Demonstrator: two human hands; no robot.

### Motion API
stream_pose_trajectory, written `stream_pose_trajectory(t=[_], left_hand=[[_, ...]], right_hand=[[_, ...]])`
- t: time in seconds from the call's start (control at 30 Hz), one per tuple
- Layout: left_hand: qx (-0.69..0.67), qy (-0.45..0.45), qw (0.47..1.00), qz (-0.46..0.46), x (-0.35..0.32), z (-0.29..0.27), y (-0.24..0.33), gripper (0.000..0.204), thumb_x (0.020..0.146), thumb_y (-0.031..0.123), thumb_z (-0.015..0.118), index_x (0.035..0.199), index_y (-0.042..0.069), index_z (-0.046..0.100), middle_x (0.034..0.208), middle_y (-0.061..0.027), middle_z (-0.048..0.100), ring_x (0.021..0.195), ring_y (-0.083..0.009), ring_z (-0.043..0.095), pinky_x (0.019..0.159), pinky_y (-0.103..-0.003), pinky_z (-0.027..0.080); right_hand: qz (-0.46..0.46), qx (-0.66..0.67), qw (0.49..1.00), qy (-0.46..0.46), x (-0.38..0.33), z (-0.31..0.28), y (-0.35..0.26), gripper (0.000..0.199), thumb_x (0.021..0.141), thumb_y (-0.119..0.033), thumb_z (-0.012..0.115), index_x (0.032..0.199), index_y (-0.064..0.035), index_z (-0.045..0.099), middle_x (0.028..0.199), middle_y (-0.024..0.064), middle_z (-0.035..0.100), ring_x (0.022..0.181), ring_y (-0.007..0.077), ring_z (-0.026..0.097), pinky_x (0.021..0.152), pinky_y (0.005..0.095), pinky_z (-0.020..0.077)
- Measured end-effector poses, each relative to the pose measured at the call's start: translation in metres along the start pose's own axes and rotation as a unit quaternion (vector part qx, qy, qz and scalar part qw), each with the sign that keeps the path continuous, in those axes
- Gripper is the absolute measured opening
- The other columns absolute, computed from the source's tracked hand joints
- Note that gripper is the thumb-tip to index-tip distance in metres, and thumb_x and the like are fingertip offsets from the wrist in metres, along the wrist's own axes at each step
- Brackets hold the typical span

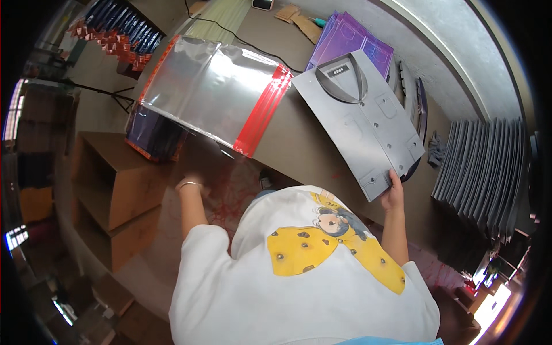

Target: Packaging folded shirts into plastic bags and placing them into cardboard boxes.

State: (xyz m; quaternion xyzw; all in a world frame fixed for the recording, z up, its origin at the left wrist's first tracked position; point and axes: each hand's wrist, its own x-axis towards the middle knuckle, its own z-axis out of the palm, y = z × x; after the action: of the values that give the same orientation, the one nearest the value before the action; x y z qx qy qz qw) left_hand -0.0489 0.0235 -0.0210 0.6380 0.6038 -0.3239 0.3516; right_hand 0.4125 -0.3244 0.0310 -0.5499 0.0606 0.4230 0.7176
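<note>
My right hand (394,196) grips the lower corner of a neatly folded grey shirt (368,126), thumb on top. The shirt lies tilted over the table, its collar toward the far side and its buttons and pockets facing up. My left hand (192,183) hangs below the table's near edge, with a band at the wrist; it is smeared by motion and its fingers are not clear. Nearest to it on the table is a stack of clear plastic bags (213,86) with red strips, the top one shiny and flat.
Purple denim-look folded pieces (351,43) lie at the back of the table (299,141). A long row of grey folded shirts (480,172) stands at the right. Cardboard boxes (135,192) stand at the left, below dark packed bundles (152,135). A black cable (244,41) crosses the far side.
</note>
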Motion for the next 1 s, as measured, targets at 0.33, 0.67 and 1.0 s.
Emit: stream_pose_trajectory(t=[0.33,0.67,1.0], left_hand=[[-0.108,0.424,0.855,0.278,0.004,-0.010,0.156,0.042,0.067,0.029,0.080,0.092,0.001,0.060,0.087,-0.0148,0.060,0.088,-0.0313,0.059,0.078,-0.040,0.047],[-0.145,0.291,0.901,0.286,0.044,-0.024,0.130,0.024,0.073,0.026,0.074,0.076,0.004,0.066,0.079,-0.0109,0.063,0.068,-0.0248,0.062,0.066,-0.037,0.049],[-0.133,0.385,0.899,0.164,0.027,-0.053,0.134,0.023,0.084,0.023,0.054,0.095,0.002,0.053,0.090,-0.0174,0.067,0.085,-0.0384,0.064,0.076,-0.048,0.048]], right_hand=[[0.147,0.002,0.988,-0.055,0.039,-0.034,-0.008,0.048,0.091,-0.024,0.057,0.131,-0.0020,0.041,0.124,0.0129,0.055,0.112,0.0284,0.057,0.095,0.0459,0.0479],[-0.030,-0.085,0.996,0.018,-0.003,-0.007,-0.014,0.046,0.089,-0.015,0.060,0.129,-0.0032,0.042,0.120,0.0093,0.056,0.105,0.0228,0.059,0.086,0.0405,0.0524],[-0.096,-0.085,0.992,0.015,-0.007,-0.008,-0.015,0.045,0.090,-0.011,0.059,0.130,-0.0010,0.043,0.122,0.0096,0.055,0.111,0.0222,0.055,0.096,0.0371,0.0440]])
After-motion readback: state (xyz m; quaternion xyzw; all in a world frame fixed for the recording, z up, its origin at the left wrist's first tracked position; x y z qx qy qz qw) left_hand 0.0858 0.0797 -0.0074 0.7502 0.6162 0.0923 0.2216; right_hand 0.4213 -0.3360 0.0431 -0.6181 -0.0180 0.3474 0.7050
